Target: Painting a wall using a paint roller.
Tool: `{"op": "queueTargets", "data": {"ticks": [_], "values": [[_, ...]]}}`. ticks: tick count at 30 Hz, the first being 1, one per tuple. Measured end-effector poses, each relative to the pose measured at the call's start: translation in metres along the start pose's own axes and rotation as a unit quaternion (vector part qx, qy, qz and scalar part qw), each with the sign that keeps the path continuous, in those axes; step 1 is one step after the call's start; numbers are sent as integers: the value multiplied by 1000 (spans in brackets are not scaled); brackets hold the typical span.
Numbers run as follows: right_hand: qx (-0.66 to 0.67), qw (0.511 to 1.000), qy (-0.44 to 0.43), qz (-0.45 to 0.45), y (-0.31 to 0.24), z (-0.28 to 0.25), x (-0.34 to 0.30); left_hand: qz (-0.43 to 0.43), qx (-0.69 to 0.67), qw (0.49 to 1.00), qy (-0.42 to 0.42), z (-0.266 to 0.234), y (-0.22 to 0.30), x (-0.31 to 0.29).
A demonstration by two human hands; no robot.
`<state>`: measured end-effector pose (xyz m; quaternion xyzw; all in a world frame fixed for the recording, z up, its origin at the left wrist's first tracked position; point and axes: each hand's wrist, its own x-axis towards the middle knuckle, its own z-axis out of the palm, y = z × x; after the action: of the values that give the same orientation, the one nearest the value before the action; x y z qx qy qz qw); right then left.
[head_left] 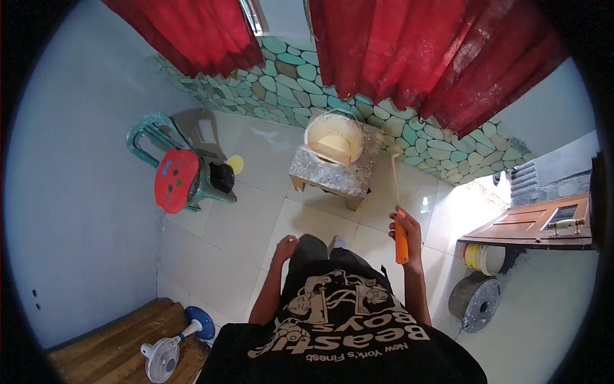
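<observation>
My right hand is closed around the orange handle of a paint roller. The roller's thin metal rod reaches forward toward the stone-faced wall, and its far end is pale and hard to make out. My left hand hangs in front of my body with its fingers curled, and I see nothing in it. Ahead of me a paint-stained bucket with a wire handle stands on a spattered low table. Cream-coloured paint shows inside the bucket. The roller is to the right of the table, apart from the bucket.
On the left stands a green plastic chair with a red cushion. A yellow disc lies nearby. Red curtains hang over the stone wall. A wooden door, a tub and a grey drum are right; a fan is behind left.
</observation>
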<state>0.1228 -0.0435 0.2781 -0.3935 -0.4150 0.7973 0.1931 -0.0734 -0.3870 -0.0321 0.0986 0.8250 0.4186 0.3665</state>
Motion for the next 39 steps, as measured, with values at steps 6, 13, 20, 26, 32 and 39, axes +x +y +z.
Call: {"op": "queueTargets", "data": {"ticks": [6,13,20,26,32,39], "values": [[-26,999,13,19,-41,79,43,66,80,995,-1,-29,111,88],[-25,994,-59,93,-35,130,94,199,127,970,-57,-68,196,196],[-22,990,-79,112,-48,176,100,222,215,944,-112,-94,259,236],[-145,983,-65,92,-95,217,92,242,238,929,-147,-92,270,244],[-77,987,2,142,-115,220,95,258,277,907,-185,-89,274,249],[79,991,-78,68,-116,206,103,221,315,885,-262,-102,302,244]]}}
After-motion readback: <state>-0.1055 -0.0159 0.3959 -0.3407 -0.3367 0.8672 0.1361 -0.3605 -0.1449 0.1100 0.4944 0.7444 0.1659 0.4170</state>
